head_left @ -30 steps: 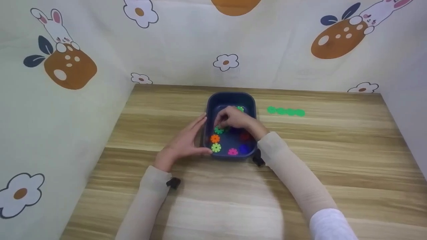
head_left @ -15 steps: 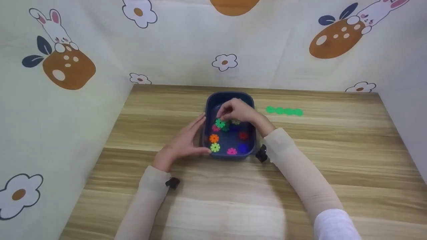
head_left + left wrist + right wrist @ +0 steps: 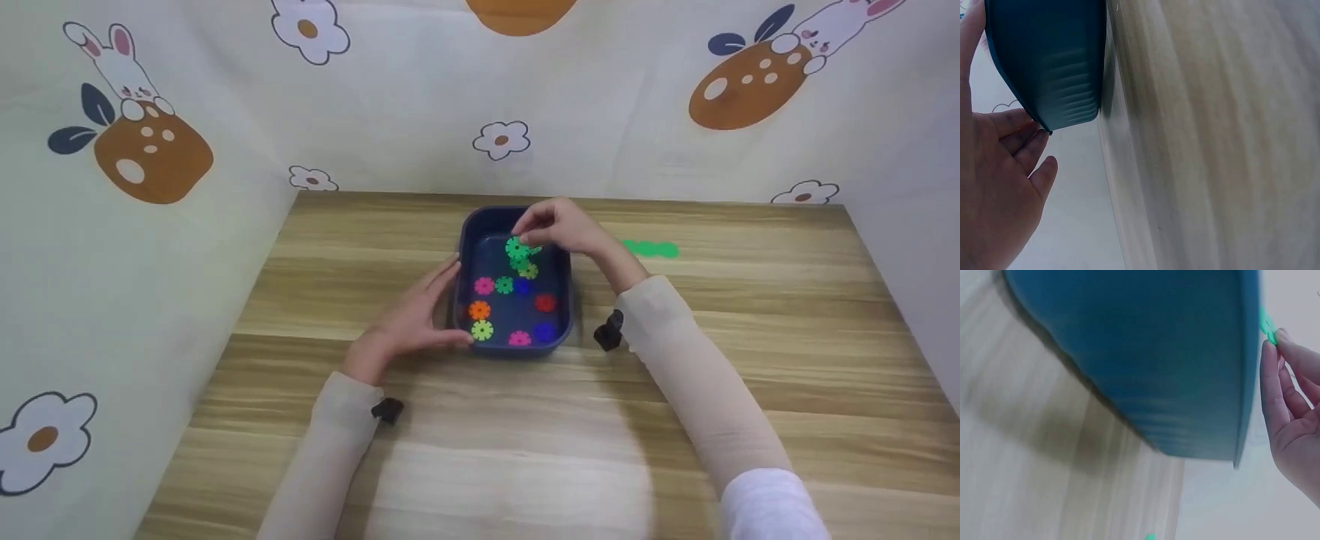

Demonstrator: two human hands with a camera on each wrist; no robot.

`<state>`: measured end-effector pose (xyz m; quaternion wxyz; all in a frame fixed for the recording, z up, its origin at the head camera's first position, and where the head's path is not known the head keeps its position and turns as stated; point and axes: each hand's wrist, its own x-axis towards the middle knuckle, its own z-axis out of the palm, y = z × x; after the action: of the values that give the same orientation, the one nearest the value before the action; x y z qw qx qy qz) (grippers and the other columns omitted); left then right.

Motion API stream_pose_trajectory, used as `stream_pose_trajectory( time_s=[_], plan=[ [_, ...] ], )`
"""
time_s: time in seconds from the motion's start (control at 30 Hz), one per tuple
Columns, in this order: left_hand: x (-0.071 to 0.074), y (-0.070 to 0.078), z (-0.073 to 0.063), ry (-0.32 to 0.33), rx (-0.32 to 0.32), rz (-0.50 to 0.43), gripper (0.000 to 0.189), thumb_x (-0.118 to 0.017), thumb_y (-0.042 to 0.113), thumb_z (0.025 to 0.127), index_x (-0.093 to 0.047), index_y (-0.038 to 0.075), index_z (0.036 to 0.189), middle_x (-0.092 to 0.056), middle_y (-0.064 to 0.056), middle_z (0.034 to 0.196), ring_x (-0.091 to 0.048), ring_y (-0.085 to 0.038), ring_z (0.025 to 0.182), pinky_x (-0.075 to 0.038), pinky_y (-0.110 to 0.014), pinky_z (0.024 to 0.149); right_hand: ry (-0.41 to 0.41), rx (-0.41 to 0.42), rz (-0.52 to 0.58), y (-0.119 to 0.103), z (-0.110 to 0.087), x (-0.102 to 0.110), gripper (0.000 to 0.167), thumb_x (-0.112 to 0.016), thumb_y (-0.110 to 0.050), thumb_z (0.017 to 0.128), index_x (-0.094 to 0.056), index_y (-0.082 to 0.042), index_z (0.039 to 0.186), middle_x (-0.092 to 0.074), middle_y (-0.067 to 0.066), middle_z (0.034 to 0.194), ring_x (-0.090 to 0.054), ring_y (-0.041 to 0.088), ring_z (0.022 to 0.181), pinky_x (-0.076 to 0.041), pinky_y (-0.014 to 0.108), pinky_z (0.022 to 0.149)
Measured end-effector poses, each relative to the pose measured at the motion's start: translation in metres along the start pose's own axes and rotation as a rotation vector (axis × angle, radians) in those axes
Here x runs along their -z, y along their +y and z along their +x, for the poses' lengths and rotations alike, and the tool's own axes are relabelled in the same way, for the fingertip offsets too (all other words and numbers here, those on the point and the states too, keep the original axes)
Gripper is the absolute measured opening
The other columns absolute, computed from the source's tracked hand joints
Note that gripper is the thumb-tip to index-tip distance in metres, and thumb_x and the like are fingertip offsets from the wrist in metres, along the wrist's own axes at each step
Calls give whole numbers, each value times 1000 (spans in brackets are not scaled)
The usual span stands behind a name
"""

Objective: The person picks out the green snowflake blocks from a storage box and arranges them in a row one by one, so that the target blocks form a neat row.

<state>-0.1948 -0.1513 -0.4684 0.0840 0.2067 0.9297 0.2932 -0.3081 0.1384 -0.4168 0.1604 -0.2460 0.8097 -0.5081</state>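
Note:
A dark blue plastic tub (image 3: 501, 319) stands on the table, with several flower-shaped snowflake discs on its floor. My left hand (image 3: 409, 322) lies along its left side, fingers and thumb spread and fairly straight. In the left wrist view, fingertips (image 3: 1033, 149) touch the tub's rim. My right hand (image 3: 566, 225) pinches a bright green snowflake disc (image 3: 516, 247) between thumb and fingers over the tub's far part. The right wrist view shows that green disc (image 3: 1267, 325) at the fingertips, just past the tub's rim.
A row of overlapping green discs (image 3: 652, 249) lies right of the tub, its left end hidden by my right arm. Inside the tub are orange (image 3: 479, 310), red (image 3: 545, 303) and pink (image 3: 519, 339) discs. A patterned cloth (image 3: 405, 112) hangs behind the wooden table (image 3: 510, 465).
My right hand has lifted the green disc from the tub's middle and moved it back and to the right. The left hand has stayed at the tub's left side.

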Motion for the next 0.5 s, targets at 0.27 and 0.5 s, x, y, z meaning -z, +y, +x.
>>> stream_pose_trajectory(
  time_s=[0.27, 0.5],
  plan=[
    [0, -1, 1, 1, -18, 27, 118, -79, 66, 71, -18, 22, 161, -11, 3, 170, -22, -25, 154, -27, -51, 123, 70, -31, 54, 5, -12, 25, 22, -69, -4, 92, -69, 12, 107, -73, -3, 87, -69, 7, 77, -61, 22, 75],
    [1, 0, 1, 0, -24, 32, 117, -80, 64, 71, -18, 21, 161, -12, 0, 170, -22, -27, 154, -28, -52, 123, 151, -47, 75, 13, -25, 46, 20, -68, -2, 91, -69, 11, 107, -71, -6, 84, -66, 5, 77, -60, 18, 73]
  ],
)
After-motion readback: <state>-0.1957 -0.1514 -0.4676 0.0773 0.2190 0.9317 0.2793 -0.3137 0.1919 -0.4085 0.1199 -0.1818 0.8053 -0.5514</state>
